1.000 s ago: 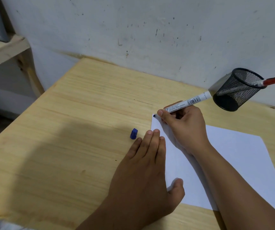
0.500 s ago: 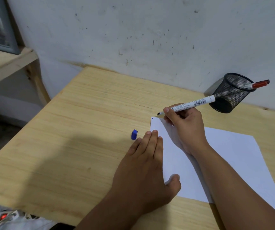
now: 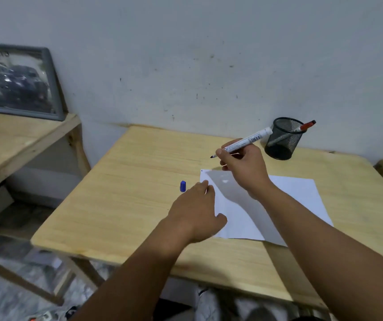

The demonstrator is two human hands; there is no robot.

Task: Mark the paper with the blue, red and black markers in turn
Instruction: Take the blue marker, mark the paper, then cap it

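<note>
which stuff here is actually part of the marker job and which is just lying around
Part of the job:
- paper
- uncapped marker in the right hand
- blue cap on the table
- red marker in the mesh pen cup
- left hand, near the paper's edge

Just lying about:
- framed picture
- side shelf

Red marker [image 3: 305, 126] mostly hidden inside mesh cup [image 3: 282, 140].

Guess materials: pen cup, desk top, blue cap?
Pen cup: black metal mesh, likely; see-through woven grid.
Desk top: pale wood, probably pine board; grain lines visible, matte.
Blue cap: looks like moulded plastic, smooth, uniform colour; too small to be sure.
</note>
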